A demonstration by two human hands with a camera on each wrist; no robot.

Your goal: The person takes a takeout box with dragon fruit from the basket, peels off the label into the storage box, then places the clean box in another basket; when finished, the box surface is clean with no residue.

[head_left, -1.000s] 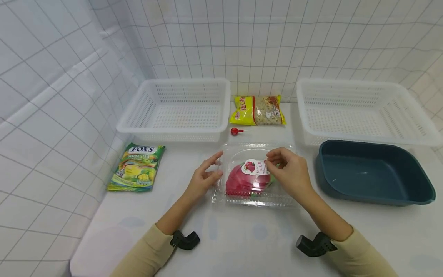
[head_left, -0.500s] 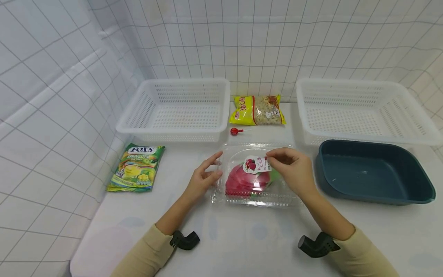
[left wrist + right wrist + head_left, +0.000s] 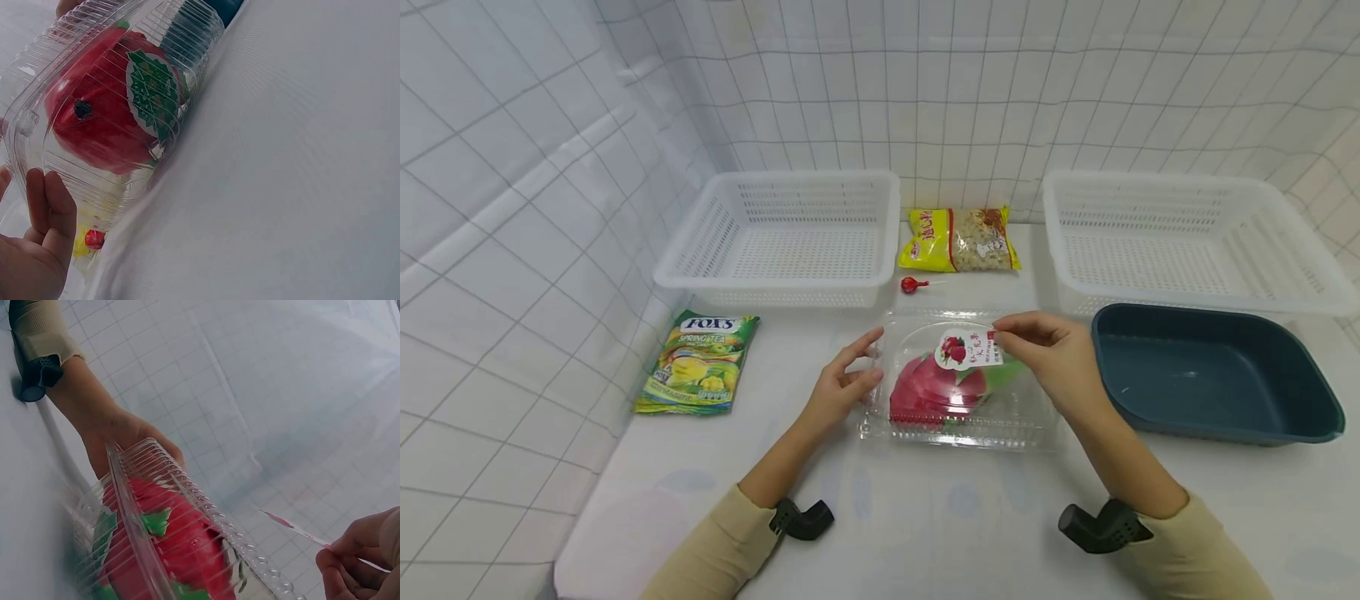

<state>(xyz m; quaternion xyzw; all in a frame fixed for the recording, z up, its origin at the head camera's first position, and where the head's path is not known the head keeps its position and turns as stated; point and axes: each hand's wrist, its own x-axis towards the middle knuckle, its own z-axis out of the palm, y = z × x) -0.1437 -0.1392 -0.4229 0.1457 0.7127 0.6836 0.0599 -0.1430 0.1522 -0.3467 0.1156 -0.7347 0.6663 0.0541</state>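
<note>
A clear plastic clamshell box (image 3: 917,440) sits on the table in front of me, with a pink-red dragon fruit (image 3: 917,392) with green tips inside. My left hand (image 3: 838,383) holds the box's left side, finger and thumb at its edge. With thumb and forefinger, my right hand (image 3: 1060,358) pinches the right end of a white sticker (image 3: 973,347) printed with dragon fruit. In the right wrist view the sticker (image 3: 290,525) stands out in the air, apart from the lid. A green-and-white patch (image 3: 153,94) shows beside the fruit in the left wrist view.
Two white baskets (image 3: 778,296) (image 3: 1195,304) stand along the back, a yellow snack bag (image 3: 958,240) and red lollipop (image 3: 910,285) between them. A green candy bag (image 3: 700,362) lies left; a dark teal basin (image 3: 1210,375) stands right, close to my right hand.
My right hand has moved to the right, drawing the sticker the same way over the lid. The left hand and the box have stayed in place.
</note>
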